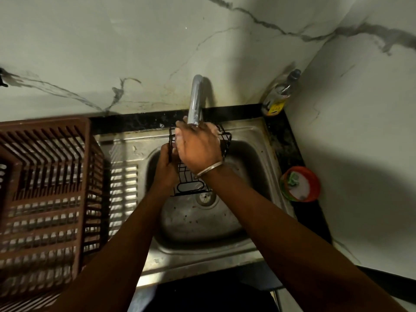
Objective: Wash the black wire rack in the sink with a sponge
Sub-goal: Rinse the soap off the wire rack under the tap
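The black wire rack (191, 184) hangs over the steel sink (254, 154), under the tap spout (195, 102). My left hand (167, 166) grips its left side from below. My right hand (198, 146) lies flat over the rack's upper part, directly beneath the spout, wrist with a metal bangle. Whether something sits under that palm is hidden. A green sponge (292, 179) rests in a round orange soap tub (313, 183) on the counter to the right of the sink, away from both hands.
A brown slatted plastic dish basket (45, 199) stands on the drainboard at the left. A dish-soap bottle (279, 97) sits in the back right corner. Marble walls close in behind and to the right. The sink's drain (206, 198) lies under the rack.
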